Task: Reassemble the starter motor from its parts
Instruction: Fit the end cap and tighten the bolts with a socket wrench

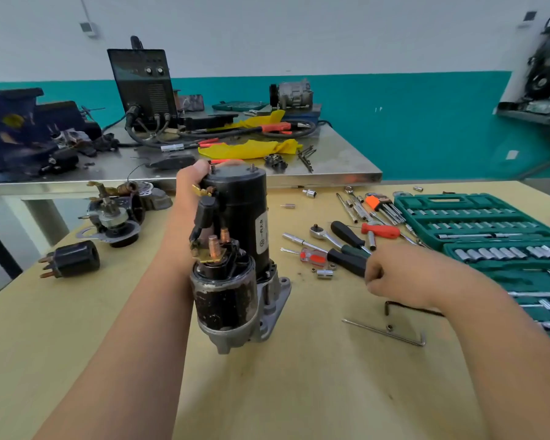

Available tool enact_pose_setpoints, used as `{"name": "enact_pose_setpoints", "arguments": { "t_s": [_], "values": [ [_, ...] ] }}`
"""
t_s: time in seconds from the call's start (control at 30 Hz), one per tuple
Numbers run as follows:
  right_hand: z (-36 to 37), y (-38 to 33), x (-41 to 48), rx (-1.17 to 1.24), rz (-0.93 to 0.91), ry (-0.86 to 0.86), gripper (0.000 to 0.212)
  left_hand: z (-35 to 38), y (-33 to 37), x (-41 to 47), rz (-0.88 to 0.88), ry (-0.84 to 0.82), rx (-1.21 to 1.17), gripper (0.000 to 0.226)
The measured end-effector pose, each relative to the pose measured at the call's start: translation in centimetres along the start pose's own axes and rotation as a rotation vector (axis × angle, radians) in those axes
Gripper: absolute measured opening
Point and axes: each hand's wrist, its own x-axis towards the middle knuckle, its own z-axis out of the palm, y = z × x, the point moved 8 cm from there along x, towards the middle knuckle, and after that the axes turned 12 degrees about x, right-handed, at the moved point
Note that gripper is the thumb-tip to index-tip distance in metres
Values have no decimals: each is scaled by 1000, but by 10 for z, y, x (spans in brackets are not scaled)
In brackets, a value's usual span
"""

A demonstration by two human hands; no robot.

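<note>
The starter motor (pixel 235 249) stands upright on the wooden bench (pixel 267 392), black body up and grey aluminium nose down. Its solenoid faces me with copper terminal studs on top. My left hand (pixel 189 185) grips the motor's top end from the left. To the right, my right hand (pixel 391 276) lies low over the bench, its fingers curled round the butt end of a black-handled screwdriver (pixel 346 260). A second, red-and-clear screwdriver (pixel 311 256) lies beside it.
A black cylindrical part (pixel 72 258) and a heap of motor parts (pixel 115 214) lie at the left. Ratchet (pixel 319 232), loose sockets (pixel 324 273), two hex keys (pixel 388 331) and an open green socket case (pixel 477 223) fill the right. A cluttered steel table (pixel 340 173) stands behind.
</note>
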Motion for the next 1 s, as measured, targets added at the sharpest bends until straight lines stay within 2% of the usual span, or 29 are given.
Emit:
{"name": "enact_pose_setpoints", "arguments": {
  "t_s": [0.13, 0.23, 0.33, 0.43, 0.6, 0.67, 0.73, 0.8, 0.87, 0.93, 1.0],
  "values": [
    [18, 17, -27, -64, 164, -140, 21, 2, -3, 2, -24, 62, 14, 65],
    [32, 13, -27, -104, 206, -172, 26, 3, -2, -3, -12, 16, -24, 62],
    [34, 14, -23, -49, 219, -165, 24, -1, 0, -9, 9, -14, -10, 48],
    [38, 17, -20, 124, 229, -172, 31, -1, 5, -12, 65, -19, -10, 47],
    [39, 16, -19, 93, 222, -185, 29, -2, 11, -21, 149, -51, 67, 51],
    [41, 13, -19, 110, 210, -212, 22, 1, 17, -25, 187, -8, 127, 49],
    [38, 9, -18, 105, 182, -217, 17, -2, 25, -28, 245, 112, 192, 72],
    [32, 5, -16, 98, 134, -190, 16, 2, 30, -31, 265, 120, 193, 86],
    [25, 3, -15, 82, 91, -145, 16, -3, 30, -29, 243, 143, 178, 85],
    [27, 6, -16, 54, 97, -155, 17, -8, 31, -25, 242, 123, 170, 72],
    [33, 8, -17, 37, 115, -186, 16, -8, 34, -26, 239, 136, 125, 79]
  ]
}}
